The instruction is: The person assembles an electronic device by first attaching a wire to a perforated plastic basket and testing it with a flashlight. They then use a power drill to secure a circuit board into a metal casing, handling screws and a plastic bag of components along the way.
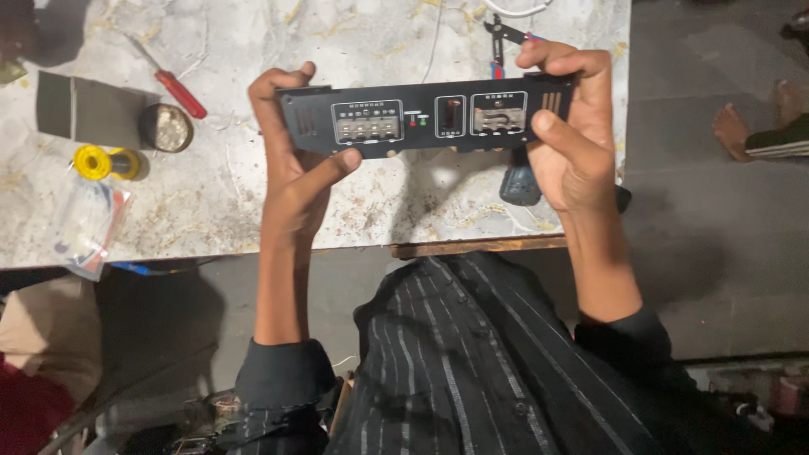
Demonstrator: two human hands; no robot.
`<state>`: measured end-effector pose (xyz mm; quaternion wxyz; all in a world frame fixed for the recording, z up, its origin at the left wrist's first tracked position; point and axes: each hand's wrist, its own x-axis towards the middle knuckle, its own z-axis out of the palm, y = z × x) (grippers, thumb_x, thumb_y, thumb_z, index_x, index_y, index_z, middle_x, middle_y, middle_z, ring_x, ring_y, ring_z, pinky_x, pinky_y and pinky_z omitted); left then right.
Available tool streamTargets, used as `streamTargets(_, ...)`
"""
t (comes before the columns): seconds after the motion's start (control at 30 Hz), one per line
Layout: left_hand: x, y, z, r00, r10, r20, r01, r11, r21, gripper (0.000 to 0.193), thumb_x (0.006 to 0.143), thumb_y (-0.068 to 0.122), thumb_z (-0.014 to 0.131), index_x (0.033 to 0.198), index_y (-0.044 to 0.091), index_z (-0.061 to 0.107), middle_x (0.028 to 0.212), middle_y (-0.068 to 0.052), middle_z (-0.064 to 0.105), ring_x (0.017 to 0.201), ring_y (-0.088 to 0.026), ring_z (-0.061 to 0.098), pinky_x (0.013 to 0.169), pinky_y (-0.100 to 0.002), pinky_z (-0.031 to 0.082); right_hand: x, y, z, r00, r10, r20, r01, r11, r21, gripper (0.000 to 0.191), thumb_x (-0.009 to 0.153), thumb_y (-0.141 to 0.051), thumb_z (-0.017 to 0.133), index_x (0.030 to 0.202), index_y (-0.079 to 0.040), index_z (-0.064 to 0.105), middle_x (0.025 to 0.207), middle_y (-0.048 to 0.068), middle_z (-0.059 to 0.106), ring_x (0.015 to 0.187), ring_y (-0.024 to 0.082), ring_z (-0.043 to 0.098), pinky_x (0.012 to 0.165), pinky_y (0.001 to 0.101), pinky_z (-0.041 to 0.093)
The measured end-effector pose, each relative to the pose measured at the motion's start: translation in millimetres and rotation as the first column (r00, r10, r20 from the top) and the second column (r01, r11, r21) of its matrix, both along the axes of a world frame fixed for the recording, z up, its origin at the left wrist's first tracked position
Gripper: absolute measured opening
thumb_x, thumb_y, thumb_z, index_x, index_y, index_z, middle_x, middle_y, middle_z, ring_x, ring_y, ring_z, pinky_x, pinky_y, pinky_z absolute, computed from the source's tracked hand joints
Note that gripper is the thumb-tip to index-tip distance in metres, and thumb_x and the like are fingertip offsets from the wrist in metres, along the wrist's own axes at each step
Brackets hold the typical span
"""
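I hold a long black front panel (425, 115) with rows of small sockets, switches and slots level above a marble-topped table (253, 211). My left hand (295, 168) grips its left end, thumb pressed on the lower front edge. My right hand (569, 126) grips the right end, fingers curled over the top and thumb on the face.
On the table lie a red-handled screwdriver (173, 84), a round metal tin (166, 127), a yellow spool (99, 162), a grey card (84, 108), a plastic bag (88, 223), pliers (504, 38) and a dark object (518, 184) under the panel. Another person's bare foot (742, 126) rests on the floor at right.
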<state>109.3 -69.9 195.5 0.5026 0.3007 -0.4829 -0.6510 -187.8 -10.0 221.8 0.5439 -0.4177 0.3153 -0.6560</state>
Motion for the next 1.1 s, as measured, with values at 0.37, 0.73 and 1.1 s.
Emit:
streamTargets(0.37, -2, -1, -3, 0.995, -0.028, -0.100, 0.031, 0.999, 0.031, 0.084, 0.081, 0.005, 0.083, 0.147, 0.024, 0.035, 0.150, -0.008, 0.034, 0.143, -0.023, 0.041, 0.123, -0.044, 0.039, 8, 1, 2, 0.998, -0.042, 0.055, 0.039, 0.998, 0.056, 0.035, 0.102, 0.003, 0.064, 0.129, -0.010, 0.045, 0.119, 0.009, 0.050, 0.120, 0.017, 0.050, 0.112, 0.0350, 0.046)
streamTargets(0.73, 1, -1, -4, 0.979, -0.067, -0.193, 0.080, 0.995, 0.058, 0.080, 0.078, -0.002, 0.062, 0.151, 0.019, 0.037, 0.132, -0.005, 0.049, 0.119, -0.015, 0.048, 0.103, -0.032, 0.042, 5, 2, -2, 0.997, -0.074, 0.028, 0.072, 0.995, 0.070, 0.038, 0.102, 0.002, 0.061, 0.133, -0.010, 0.044, 0.117, 0.009, 0.051, 0.122, 0.018, 0.051, 0.114, 0.0350, 0.046)
streamTargets(1.1, 2, -1, -5, 0.976, -0.073, -0.206, 0.091, 0.993, 0.079, 0.078, 0.081, 0.004, 0.069, 0.152, 0.019, 0.038, 0.126, -0.005, 0.051, 0.123, -0.017, 0.051, 0.111, -0.038, 0.042, 4, 1, -4, 0.997, -0.071, 0.034, 0.068, 0.995, 0.079, 0.037, 0.103, 0.003, 0.058, 0.134, -0.010, 0.042, 0.122, 0.011, 0.052, 0.120, 0.018, 0.054, 0.113, 0.0375, 0.049)
